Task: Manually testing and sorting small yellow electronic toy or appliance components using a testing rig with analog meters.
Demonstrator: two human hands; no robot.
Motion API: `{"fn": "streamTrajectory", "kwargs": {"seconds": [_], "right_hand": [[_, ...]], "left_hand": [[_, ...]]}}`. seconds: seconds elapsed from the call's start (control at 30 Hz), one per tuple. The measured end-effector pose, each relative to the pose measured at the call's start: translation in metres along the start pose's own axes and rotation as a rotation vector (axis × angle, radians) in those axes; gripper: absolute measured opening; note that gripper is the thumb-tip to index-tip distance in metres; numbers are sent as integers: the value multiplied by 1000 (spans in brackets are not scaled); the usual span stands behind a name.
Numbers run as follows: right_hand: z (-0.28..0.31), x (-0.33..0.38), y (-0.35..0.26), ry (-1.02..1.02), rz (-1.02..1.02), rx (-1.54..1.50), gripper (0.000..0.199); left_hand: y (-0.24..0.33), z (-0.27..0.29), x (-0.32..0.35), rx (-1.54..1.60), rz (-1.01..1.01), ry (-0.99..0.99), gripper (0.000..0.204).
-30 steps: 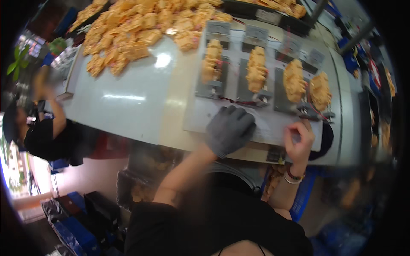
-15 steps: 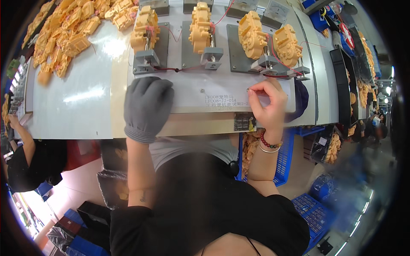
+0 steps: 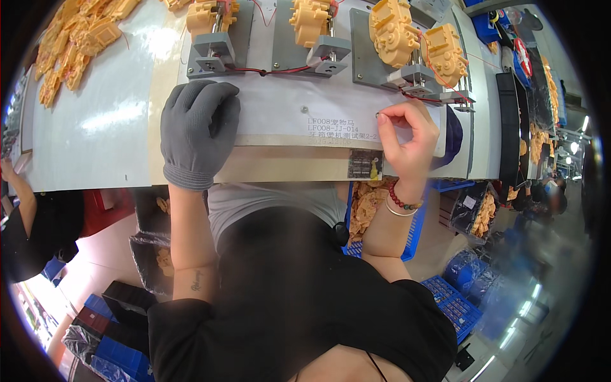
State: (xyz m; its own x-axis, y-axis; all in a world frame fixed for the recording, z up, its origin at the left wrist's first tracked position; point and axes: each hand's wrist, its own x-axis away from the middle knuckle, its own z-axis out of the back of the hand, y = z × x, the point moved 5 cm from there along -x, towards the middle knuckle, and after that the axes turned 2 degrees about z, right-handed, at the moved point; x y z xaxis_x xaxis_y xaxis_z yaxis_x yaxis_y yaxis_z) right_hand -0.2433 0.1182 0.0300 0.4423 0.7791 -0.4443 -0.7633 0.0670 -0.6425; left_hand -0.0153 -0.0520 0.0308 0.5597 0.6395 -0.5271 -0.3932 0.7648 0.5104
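My left hand (image 3: 198, 134), in a grey knitted glove, rests on the white sheet near the table's front edge. Its fingers are curled inward and hide whatever may be inside. My right hand (image 3: 410, 137) is bare, with thumb and forefinger pinched together at the sheet's right side. A tiny dark speck shows at their tips, too small to name. Beyond the hands stand grey test fixtures (image 3: 213, 54) with metal pins and red wires. They carry yellow plastic gearbox housings (image 3: 390, 35), several in a row. The nearest to my right hand is the rightmost housing (image 3: 445, 54).
A heap of yellow housings (image 3: 76, 48) lies at the far left of the table (image 3: 121, 146). Below the front edge at right stands a blue crate (image 3: 414, 239) of yellow parts. A dark blue cloth-like item (image 3: 453, 137) sits beside my right hand. Another person's arm (image 3: 24, 191) shows at far left.
The whole view has shifted, so the fixtures sit higher in it. My left hand has drawn slightly left and back from the fixture. My right hand keeps its pinch at nearly the same spot.
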Motion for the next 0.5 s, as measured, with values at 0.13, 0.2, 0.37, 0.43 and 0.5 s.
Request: {"fn": "streamTrajectory", "kwargs": {"seconds": [0.13, 0.2, 0.37, 0.43, 0.5], "right_hand": [[1, 0, -1, 10, 3, -11, 7], [2, 1, -2, -4, 3, 8, 7], [2, 2, -4, 5, 4, -2, 7], [2, 2, -3, 10, 4, -7, 7], [1, 3, -2, 10, 2, -2, 7]], "left_hand": [[0, 1, -1, 18, 22, -17, 11], [0, 0, 0, 22, 27, -17, 11], [1, 1, 3, -6, 35, -9, 10], [0, 1, 4, -14, 28, 0, 10], [0, 1, 4, -22, 23, 7, 10]]}}
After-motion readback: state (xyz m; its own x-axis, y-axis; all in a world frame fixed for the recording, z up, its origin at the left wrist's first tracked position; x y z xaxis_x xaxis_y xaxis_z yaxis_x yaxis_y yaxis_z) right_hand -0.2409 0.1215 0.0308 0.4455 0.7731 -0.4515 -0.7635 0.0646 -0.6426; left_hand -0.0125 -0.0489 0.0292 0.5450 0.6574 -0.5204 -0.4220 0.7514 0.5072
